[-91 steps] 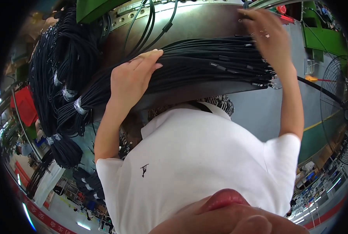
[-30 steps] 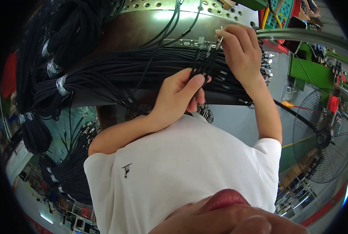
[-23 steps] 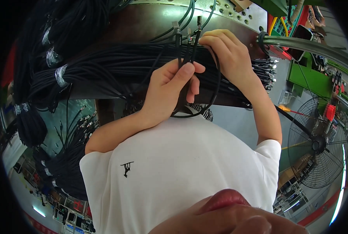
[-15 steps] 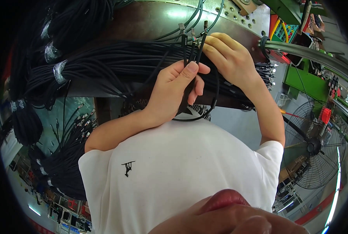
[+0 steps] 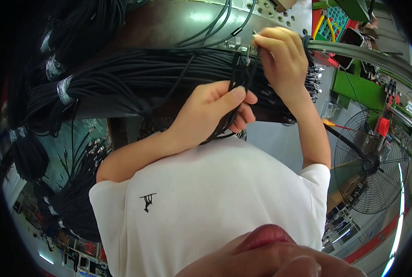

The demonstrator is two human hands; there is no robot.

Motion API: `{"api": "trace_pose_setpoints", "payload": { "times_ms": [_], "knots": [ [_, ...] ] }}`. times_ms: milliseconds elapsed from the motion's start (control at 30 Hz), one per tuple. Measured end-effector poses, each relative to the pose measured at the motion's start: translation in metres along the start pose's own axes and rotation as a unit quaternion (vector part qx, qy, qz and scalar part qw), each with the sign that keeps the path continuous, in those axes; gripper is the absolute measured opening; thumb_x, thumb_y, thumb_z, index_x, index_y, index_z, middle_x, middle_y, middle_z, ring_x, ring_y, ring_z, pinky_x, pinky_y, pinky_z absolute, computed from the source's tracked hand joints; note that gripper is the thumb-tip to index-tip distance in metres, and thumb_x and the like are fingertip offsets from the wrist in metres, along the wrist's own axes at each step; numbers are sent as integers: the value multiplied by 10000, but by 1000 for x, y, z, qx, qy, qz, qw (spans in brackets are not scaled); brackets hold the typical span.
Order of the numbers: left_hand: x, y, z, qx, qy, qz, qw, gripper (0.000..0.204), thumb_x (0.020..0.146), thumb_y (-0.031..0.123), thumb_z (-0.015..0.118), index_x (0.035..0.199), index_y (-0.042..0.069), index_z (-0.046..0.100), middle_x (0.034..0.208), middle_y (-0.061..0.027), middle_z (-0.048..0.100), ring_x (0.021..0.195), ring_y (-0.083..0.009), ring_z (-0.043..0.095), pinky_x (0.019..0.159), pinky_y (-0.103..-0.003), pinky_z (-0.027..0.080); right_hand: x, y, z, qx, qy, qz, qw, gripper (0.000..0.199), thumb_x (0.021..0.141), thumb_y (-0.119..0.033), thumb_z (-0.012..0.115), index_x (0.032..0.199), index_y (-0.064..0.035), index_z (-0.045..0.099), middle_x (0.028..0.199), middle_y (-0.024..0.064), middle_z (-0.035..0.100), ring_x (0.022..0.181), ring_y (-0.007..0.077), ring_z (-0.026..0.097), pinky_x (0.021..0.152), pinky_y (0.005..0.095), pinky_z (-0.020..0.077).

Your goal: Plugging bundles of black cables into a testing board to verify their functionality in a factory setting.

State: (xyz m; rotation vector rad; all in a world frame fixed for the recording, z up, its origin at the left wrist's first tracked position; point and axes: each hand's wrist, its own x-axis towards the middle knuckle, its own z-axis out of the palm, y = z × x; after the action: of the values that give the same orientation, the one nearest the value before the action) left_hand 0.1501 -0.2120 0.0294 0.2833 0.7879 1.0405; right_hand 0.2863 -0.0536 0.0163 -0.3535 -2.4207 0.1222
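Note:
A thick bundle of black cables [image 5: 137,78] lies across a metal workbench [image 5: 169,23]. My left hand [image 5: 215,111] is closed around a small loop of thin black cable [image 5: 236,78], thumb pressed on top of it. Just above and to the right, my right hand [image 5: 280,60] pinches the upper end of the same cable between its fingertips, over the bundle. Metal connectors [image 5: 314,78] stick out of the bundle's right end, beside my right wrist. My white shirt fills the lower half of the view.
More black cable bundles wrapped with clear tape [image 5: 58,87] pile up on the left, and others hang low at the left [image 5: 72,203]. A standing fan [image 5: 372,161] and a green machine frame [image 5: 358,87] are on the right.
My hands were spread apart on the bundle; they have come together at its middle. They took up one thin cable and formed it into a loop, which they still hold.

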Motion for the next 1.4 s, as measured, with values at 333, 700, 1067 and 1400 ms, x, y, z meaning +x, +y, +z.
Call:
{"api": "trace_pose_setpoints", "payload": {
  "times_ms": [333,700,1067,1400],
  "knots": [
    [2,10,-8,-5,-7,13,1000,369,1035,307,453,1052,-26,611,726,-111,647,531,-123,584,500,-207,465,2,-9,-8,-23,-218,-7,976,157,715,-52,616,861,-50,558,893,48,600,863,223,590,711,292,521],
    [-2,21,4,133,-83,-54,986,385,1037,272,435,1207,-40,584,874,-111,698,702,-115,626,663,-242,493,-15,-3,-21,33,-4,62,998,251,713,53,688,947,-28,645,918,77,663,820,268,637,701,354,531],
    [12,22,9,214,-62,24,975,537,1039,343,272,1301,-41,541,620,-70,615,473,-93,531,490,-206,440,-36,14,-17,46,-152,158,974,190,756,5,682,925,-69,634,958,38,665,863,241,650,718,339,534],
    [21,19,15,196,-57,1,979,507,1030,305,285,1263,-43,572,597,-68,604,446,-88,507,469,-206,431,-38,23,-23,33,-139,64,988,204,763,-20,657,951,-94,634,951,33,675,792,207,670,645,301,549]
  ]
}}
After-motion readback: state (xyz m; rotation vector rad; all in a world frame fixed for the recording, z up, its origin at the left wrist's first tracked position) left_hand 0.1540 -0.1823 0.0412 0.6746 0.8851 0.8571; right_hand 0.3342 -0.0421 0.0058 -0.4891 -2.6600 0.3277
